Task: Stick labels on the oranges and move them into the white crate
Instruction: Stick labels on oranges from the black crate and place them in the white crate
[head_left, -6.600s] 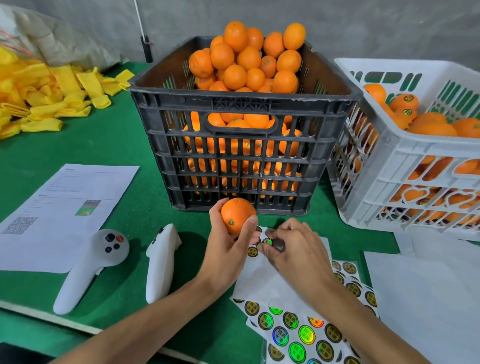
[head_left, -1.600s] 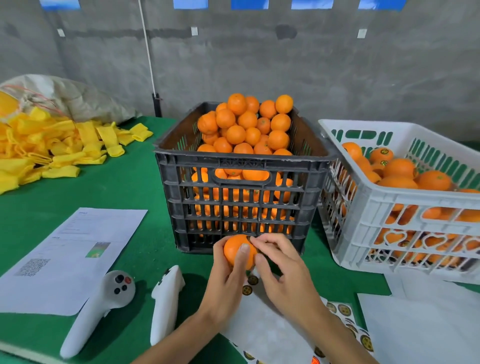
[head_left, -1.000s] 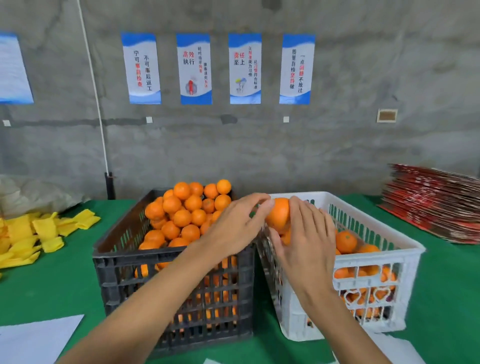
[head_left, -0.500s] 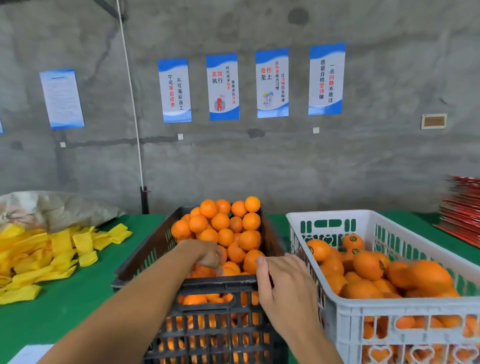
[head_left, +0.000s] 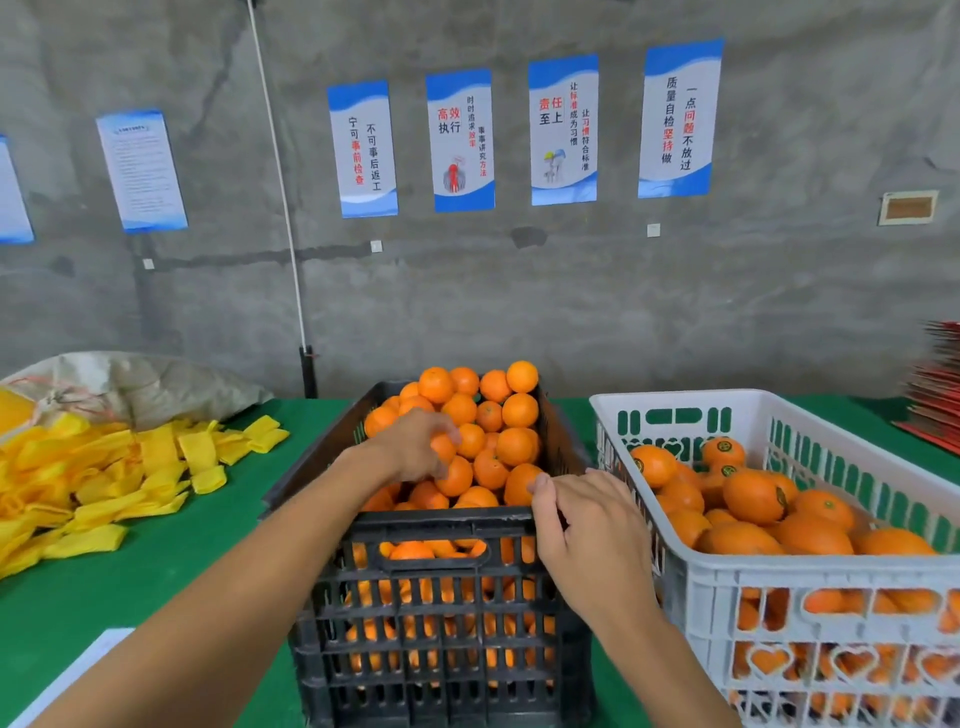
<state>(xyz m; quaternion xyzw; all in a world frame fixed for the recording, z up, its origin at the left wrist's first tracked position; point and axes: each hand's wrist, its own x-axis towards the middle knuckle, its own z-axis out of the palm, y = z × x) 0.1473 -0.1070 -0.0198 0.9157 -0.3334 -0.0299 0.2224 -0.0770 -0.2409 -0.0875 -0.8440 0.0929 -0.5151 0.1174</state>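
Atop the heap in the black crate (head_left: 441, 525), the left hand (head_left: 415, 447) curls its grip around one unlabelled orange (head_left: 444, 448), while the right hand (head_left: 587, 525) hovers loosely curled and empty above the crate's near rim. Labelled oranges (head_left: 753, 496), glossy with small round stickers, already fill much of the white crate (head_left: 779, 571) just beside it on the green desk (head_left: 182, 561); judging by the heaped black crate, most fruit remains to be labelled and moved.

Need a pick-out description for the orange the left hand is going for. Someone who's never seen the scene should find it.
Start at the black crate in the middle of the green table, heaped with oranges. The left hand reaches over its near-left rim into the heap. The orange is the one under those fingertips, partly covered by them; its neighbours lie untouched.
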